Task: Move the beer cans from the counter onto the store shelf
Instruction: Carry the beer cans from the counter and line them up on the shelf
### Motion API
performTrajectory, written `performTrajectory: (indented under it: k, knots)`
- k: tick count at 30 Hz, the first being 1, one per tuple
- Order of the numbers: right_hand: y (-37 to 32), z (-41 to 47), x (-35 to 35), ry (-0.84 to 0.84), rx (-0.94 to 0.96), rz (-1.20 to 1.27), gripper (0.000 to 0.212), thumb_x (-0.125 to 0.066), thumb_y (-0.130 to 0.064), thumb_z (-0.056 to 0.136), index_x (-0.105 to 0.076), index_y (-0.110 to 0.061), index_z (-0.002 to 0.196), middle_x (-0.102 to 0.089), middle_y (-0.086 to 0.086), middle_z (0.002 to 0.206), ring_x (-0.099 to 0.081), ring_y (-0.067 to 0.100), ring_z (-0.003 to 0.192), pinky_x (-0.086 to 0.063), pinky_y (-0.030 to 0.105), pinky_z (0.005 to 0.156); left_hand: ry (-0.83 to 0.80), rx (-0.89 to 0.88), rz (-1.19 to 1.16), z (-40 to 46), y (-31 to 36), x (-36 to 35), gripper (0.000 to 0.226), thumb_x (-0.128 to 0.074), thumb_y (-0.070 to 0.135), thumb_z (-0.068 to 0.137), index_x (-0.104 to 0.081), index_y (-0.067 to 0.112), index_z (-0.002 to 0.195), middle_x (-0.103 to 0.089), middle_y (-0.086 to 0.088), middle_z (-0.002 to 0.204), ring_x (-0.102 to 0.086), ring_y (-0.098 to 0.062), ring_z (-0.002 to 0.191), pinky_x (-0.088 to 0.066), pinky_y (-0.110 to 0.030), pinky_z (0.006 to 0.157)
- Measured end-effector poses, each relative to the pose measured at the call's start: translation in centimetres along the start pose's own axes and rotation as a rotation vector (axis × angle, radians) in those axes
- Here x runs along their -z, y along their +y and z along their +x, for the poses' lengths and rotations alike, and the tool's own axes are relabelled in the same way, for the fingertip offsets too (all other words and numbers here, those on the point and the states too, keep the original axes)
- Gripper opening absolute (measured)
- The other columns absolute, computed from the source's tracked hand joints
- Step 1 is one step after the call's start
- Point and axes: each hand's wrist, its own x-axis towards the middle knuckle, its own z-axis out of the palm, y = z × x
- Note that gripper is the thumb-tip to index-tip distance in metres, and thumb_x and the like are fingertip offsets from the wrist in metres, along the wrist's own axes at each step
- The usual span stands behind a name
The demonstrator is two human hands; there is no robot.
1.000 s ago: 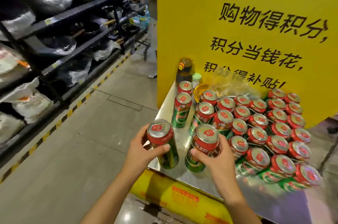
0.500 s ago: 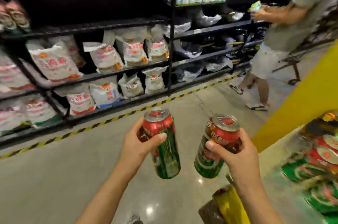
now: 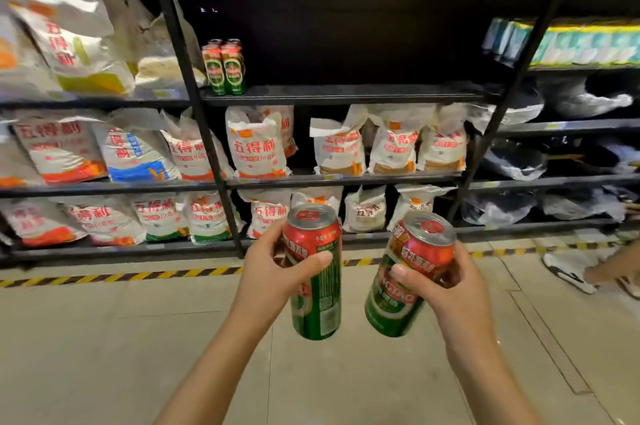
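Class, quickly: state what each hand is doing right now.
Left hand: grips an upright red-and-green beer can.
Right hand: grips a tilted red-and-green beer can.

We see an evenly lit store view, brightest on the pale tiled floor (image 3: 104,348). The upper bay of the black metal shelf rack (image 3: 346,93) sinks into deep shadow. Motion blur smears the white printed flour bags (image 3: 62,39) at the left edge, and wide-angle distortion tilts the rack's uprights outward.
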Motion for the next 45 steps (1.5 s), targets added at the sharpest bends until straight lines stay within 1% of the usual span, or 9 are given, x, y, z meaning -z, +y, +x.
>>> performTrajectory:
  k: [5, 10, 14, 18, 27, 33, 36, 39, 45]
  knots:
    - [0.4, 9.8, -5.2, -0.071, -0.001, -0.012, 0.067, -0.081, -0.033, 0.045, -0.06, -0.031, 0.108, -0.069, -0.006, 0.102, -0.064, 0.013, 0.097, -0.051, 0.031, 0.077, 0.054, 0.015, -0.014, 9.0, -0.9, 1.9, 0.053, -0.083, 0.04, 0.054, -0.059, 0.036, 0.102, -0.068, 0.023, 0.094, -0.062, 0.005, 0.089, -0.046, -0.018, 0.072]
    - [1.2, 21.7, -9.7, -0.168, 0.026, -0.016, 0.054, -0.084, -0.018, 0.055, -0.059, -0.039, 0.098, -0.068, -0.011, 0.097, -0.063, 0.005, 0.091, -0.048, 0.022, 0.071, 0.174, 0.003, -0.018, 19.7, -2.6, 2.4, 0.061, -0.081, 0.045, 0.05, -0.059, 0.035, 0.107, -0.069, 0.02, 0.097, -0.063, 0.004, 0.091, -0.049, -0.014, 0.068]
    - [0.9, 31.2, -12.5, -0.251, 0.032, -0.021, 0.052, -0.083, -0.015, 0.06, -0.056, -0.042, 0.096, -0.065, -0.015, 0.097, -0.06, 0.002, 0.092, -0.046, 0.021, 0.069, 0.246, -0.012, -0.004, 28.6, -2.7, 2.7, 0.053, -0.085, 0.035, 0.058, -0.057, 0.038, 0.103, -0.067, 0.026, 0.092, -0.06, 0.011, 0.088, -0.048, -0.006, 0.062]
    - [0.6, 39.7, -15.8, -0.328, 0.062, -0.032, 0.062, -0.083, -0.028, 0.055, -0.057, -0.037, 0.111, -0.065, -0.011, 0.106, -0.061, 0.008, 0.098, -0.048, 0.02, 0.072, 0.315, -0.022, -0.007, 36.4, -3.0, 3.6, 0.056, -0.086, 0.039, 0.055, -0.055, 0.04, 0.101, -0.064, 0.032, 0.093, -0.06, 0.013, 0.088, -0.047, -0.004, 0.062]
    - [1.6, 54.9, -26.9, -0.361, 0.098, -0.058, 0.062, -0.088, -0.026, 0.052, -0.058, -0.035, 0.105, -0.068, -0.011, 0.098, -0.063, -0.001, 0.086, -0.047, 0.016, 0.068, 0.402, -0.044, 0.004, 52.6, -4.9, 9.4, 0.054, -0.083, 0.045, 0.051, -0.059, 0.037, 0.099, -0.067, 0.022, 0.095, -0.063, 0.005, 0.086, -0.049, -0.016, 0.067]
    - [2.3, 62.8, -34.2, -0.295, 0.13, -0.027, 0.054, -0.083, -0.015, 0.064, -0.058, -0.029, 0.11, -0.068, -0.008, 0.101, -0.063, -0.001, 0.087, -0.052, 0.013, 0.064, 0.316, -0.068, 0.029, 64.3, -6.2, 14.0, 0.062, -0.08, 0.047, 0.052, -0.058, 0.034, 0.109, -0.067, 0.014, 0.101, -0.064, -0.001, 0.092, -0.056, -0.041, 0.081]
    - [2.2, 66.5, -36.8, -0.259, 0.139, -0.019, 0.051, -0.08, -0.011, 0.067, -0.058, -0.029, 0.108, -0.067, -0.009, 0.102, -0.063, -0.002, 0.088, -0.052, 0.014, 0.066, 0.273, -0.082, 0.048, 69.3, -6.3, 15.0, 0.065, -0.08, 0.046, 0.053, -0.057, 0.031, 0.112, -0.066, 0.012, 0.103, -0.063, -0.001, 0.094, -0.055, -0.032, 0.082]
    - [2.5, 70.0, -38.5, -0.26, 0.144, -0.037, 0.053, -0.08, -0.009, 0.067, -0.057, -0.026, 0.112, -0.067, -0.007, 0.106, -0.064, -0.001, 0.091, -0.051, 0.011, 0.07, 0.255, -0.101, 0.057, 73.4, -6.9, 15.0, 0.059, -0.082, 0.028, 0.065, -0.055, 0.026, 0.117, -0.064, 0.01, 0.109, -0.061, -0.001, 0.097, -0.05, -0.015, 0.079]
    - [3.2, 76.4, -40.8, -0.3, 0.122, -0.064, 0.06, -0.081, -0.017, 0.067, -0.054, -0.023, 0.121, -0.066, -0.004, 0.111, -0.063, 0.008, 0.101, -0.051, 0.024, 0.083, 0.271, -0.111, 0.044, 79.5, -8.5, 13.5, 0.061, -0.08, 0.028, 0.068, -0.052, 0.027, 0.122, -0.061, 0.012, 0.115, -0.058, 0.002, 0.102, -0.047, -0.014, 0.082]
